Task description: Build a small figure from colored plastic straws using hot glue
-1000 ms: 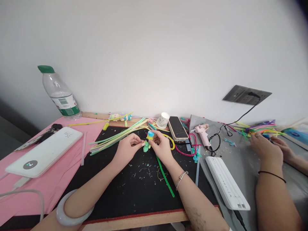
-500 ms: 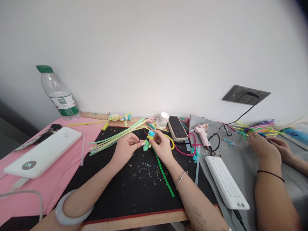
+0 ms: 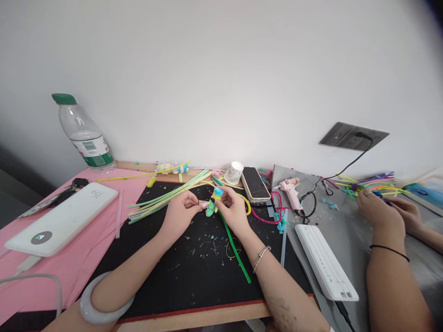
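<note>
My right hand [image 3: 233, 207] grips a small fuzzy pipe-cleaner figure [image 3: 210, 210], blue on top, yellow in the middle and light green below. The figure is tilted, and my fingers cover part of it. My left hand [image 3: 183, 212] is closed in a pinch just left of the figure; what sits at its fingertips is too small to make out. A long green pipe cleaner [image 3: 238, 256] trails from under my right hand over the black mat [image 3: 166, 286]. A yellow pipe cleaner [image 3: 248, 207] curves behind that hand.
Pale pipe cleaners [image 3: 155, 205] lie behind my left hand. Around the mat are a paper cup [image 3: 234, 173], phone [image 3: 255, 183], pink glue gun [image 3: 292, 193], white power strip [image 3: 325, 263], power bank [image 3: 62, 219] and bottle [image 3: 85, 133]. A co-worker's hands [image 3: 382, 212] work at right.
My hands stay almost in place around the figure, with only slight finger shifts. The view has moved a little, and the co-worker's hands have shifted slightly.
</note>
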Tool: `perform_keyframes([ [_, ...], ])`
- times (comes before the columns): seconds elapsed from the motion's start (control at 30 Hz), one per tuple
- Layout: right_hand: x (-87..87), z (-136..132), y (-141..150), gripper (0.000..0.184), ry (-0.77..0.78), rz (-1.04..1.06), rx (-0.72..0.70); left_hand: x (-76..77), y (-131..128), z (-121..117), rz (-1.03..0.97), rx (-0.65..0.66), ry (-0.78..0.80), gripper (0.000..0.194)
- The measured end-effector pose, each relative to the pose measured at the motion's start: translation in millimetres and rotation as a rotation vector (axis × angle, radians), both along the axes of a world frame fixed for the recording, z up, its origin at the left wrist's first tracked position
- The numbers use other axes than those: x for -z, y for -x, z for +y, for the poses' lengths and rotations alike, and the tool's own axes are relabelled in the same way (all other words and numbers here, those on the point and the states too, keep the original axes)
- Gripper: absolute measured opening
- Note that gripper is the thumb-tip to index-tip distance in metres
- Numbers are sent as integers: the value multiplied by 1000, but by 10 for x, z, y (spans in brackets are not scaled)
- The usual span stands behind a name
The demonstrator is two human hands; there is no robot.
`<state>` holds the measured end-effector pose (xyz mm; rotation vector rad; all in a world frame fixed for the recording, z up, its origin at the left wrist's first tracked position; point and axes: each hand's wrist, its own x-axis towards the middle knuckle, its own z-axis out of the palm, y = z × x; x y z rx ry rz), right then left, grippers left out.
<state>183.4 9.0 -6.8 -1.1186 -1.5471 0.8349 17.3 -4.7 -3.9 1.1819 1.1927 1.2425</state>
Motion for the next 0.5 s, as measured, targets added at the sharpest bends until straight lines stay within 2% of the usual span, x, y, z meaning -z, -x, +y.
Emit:
perform_keyframes([
  [0.5, 30, 4, -12, 33, -35, -51, -23, 36, -14, 8, -40, 20, -13, 31],
])
